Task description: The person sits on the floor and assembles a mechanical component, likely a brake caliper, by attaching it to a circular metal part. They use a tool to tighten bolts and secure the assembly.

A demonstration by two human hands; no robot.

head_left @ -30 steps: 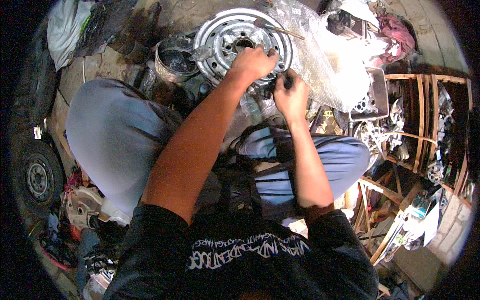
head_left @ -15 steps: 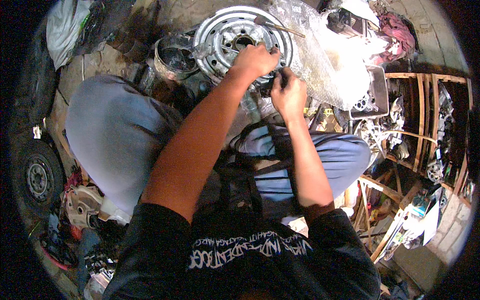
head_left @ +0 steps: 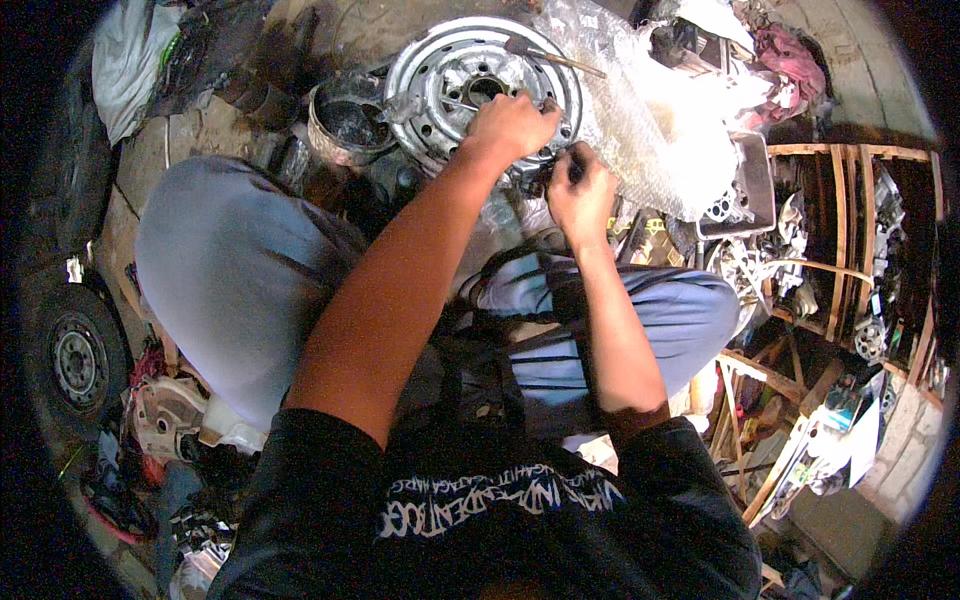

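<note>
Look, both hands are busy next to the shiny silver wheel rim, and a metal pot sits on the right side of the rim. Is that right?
Not quite. The head view shows the metal pot on the left side of the silver wheel rim, not the right. The rest holds: the left hand and right hand are both busy at the rim's near edge, around a small dark part.

A dented metal tin [head_left: 345,125] stands on the ground at the upper left, holding dark residue. A sheet of bubble wrap [head_left: 640,130] spreads across the upper right, and a grey tray [head_left: 752,185] sits just beside its lower edge. A wooden rack [head_left: 850,250] crowded with metal parts fills the right side. A small tyre [head_left: 75,360] on its rim lies at the far left, and a white cloth [head_left: 125,60] is bunched in the upper left corner.
</note>
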